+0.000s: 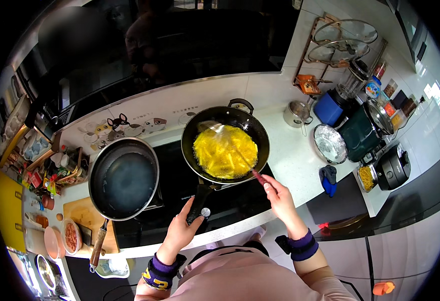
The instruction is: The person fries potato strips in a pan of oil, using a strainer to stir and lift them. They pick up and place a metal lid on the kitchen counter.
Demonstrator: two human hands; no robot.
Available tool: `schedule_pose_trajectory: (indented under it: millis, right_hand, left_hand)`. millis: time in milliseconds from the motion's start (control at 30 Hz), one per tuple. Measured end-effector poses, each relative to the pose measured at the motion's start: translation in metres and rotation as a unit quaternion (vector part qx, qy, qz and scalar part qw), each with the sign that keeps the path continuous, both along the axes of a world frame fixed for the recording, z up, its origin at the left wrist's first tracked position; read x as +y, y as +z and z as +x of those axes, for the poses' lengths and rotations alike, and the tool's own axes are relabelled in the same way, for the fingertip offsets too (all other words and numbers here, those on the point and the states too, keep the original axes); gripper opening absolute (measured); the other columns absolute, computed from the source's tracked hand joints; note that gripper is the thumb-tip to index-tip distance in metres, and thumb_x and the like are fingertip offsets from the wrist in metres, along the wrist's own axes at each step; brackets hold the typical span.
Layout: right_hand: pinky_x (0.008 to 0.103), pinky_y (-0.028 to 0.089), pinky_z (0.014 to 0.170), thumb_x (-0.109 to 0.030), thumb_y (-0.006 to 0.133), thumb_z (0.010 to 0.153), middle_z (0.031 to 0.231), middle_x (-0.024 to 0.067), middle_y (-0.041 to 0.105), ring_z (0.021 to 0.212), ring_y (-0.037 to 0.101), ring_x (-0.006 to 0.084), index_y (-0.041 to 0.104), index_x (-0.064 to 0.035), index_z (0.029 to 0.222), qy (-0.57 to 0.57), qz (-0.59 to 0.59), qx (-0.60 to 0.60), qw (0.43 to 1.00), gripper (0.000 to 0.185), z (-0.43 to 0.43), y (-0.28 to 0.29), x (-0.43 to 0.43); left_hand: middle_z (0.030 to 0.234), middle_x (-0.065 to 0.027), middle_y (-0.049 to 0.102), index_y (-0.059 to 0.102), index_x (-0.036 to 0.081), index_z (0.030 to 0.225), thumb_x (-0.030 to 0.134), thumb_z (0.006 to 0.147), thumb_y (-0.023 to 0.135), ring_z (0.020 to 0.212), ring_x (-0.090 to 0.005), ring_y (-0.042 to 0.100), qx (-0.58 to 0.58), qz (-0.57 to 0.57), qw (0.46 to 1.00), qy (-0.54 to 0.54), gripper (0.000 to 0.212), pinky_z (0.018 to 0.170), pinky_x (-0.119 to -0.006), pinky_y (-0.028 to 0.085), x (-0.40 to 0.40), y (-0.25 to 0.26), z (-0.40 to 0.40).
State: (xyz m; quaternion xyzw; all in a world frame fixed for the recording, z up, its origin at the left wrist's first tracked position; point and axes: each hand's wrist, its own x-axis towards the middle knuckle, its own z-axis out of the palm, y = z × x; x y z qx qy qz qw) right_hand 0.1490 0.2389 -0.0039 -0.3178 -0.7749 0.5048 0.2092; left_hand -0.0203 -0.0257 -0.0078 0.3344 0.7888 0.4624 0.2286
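A black wok (188,158) sits on the right side of the stove, and yellow potato strips (220,158) bubble in oil inside it. My left hand (180,231) grips the wok's black handle (199,205), which points toward me. In my right hand (280,197) is the dark red handle of a metal cooking utensil (239,154); its blurred head rests over the strips at the wok's far left side. Whether that head is a spatula or a skimmer is unclear. To the left, a dark frying pan (129,180) with cloudy liquid or steam stands on the other burner.
A wooden cutting board (79,209) lies at the left, near a bowl of minced meat (70,237). The frying pan's wooden handle (99,244) juts past the counter edge. At right stand a foil-lined bowl (330,143), a small metal pot (296,114) and a blue blender (331,107).
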Motion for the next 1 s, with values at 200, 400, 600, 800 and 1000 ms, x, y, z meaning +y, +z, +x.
schedule_pose_trajectory:
  millis: [200, 400, 600, 800, 1000]
  right_hand:
    - [0.0199, 0.034, 0.054, -0.022, 0.056, 0.103, 0.07, -0.0087, 0.044, 0.061, 0.04, 0.0025, 0.059, -0.0027, 0.134, 0.0, -0.066, 0.047, 0.997, 0.037, 0.012, 0.02, -0.005]
    - [0.0201, 0.037, 0.056, -0.022, 0.056, 0.103, 0.072, -0.0077, 0.048, 0.062, 0.042, 0.0035, 0.061, -0.0051, 0.133, -0.032, -0.04, 0.02, 0.999, 0.035, 0.021, -0.002, 0.003]
    - [0.0283, 0.044, 0.058, -0.026, 0.055, 0.102, 0.07, 0.003, 0.056, 0.059, 0.049, 0.012, 0.06, -0.0084, 0.133, -0.097, 0.091, -0.02, 0.991, 0.036, 0.042, 0.009, 0.012]
    - [0.0347, 0.048, 0.061, -0.033, 0.053, 0.102, 0.068, 0.0133, 0.061, 0.06, 0.06, 0.022, 0.06, -0.013, 0.132, -0.078, 0.155, -0.071, 0.982, 0.037, 0.051, 0.0, -0.016]
    - [0.0258, 0.044, 0.061, -0.026, 0.054, 0.104, 0.072, -0.0006, 0.054, 0.064, 0.05, 0.0092, 0.058, -0.008, 0.136, -0.014, -0.035, -0.018, 0.999, 0.037, 0.064, 0.02, -0.032]
  left_hand:
    - [0.098, -0.0181, 0.071, 0.041, 0.004, 0.149, 0.016, 0.089, 0.069, 0.082, -0.023, 0.068, -0.009, -0.006, 1.0, 0.002, 0.067, 0.076, -0.029, 0.051, 0.0, 0.004, 0.0]
    - [0.104, -0.0141, 0.069, 0.041, 0.002, 0.148, 0.013, 0.089, 0.069, 0.088, -0.0151, 0.061, -0.05, -0.041, 0.998, 0.002, 0.066, 0.082, -0.027, 0.049, 0.002, 0.017, 0.002]
    - [0.1, -0.0134, 0.069, 0.041, 0.002, 0.148, 0.013, 0.089, 0.069, 0.084, -0.0142, 0.061, -0.043, -0.036, 0.998, 0.007, 0.066, 0.08, -0.026, 0.049, 0.001, 0.016, 0.003]
    - [0.1, -0.0114, 0.069, 0.041, 0.002, 0.148, 0.011, 0.089, 0.068, 0.085, -0.0122, 0.06, -0.054, -0.026, 0.998, 0.002, 0.066, 0.079, -0.025, 0.049, 0.002, 0.01, 0.002]
    - [0.098, -0.0111, 0.069, 0.04, 0.001, 0.149, 0.01, 0.089, 0.068, 0.083, -0.0119, 0.058, -0.033, -0.009, 0.999, 0.005, 0.066, 0.078, -0.024, 0.049, 0.001, 0.008, 0.002]
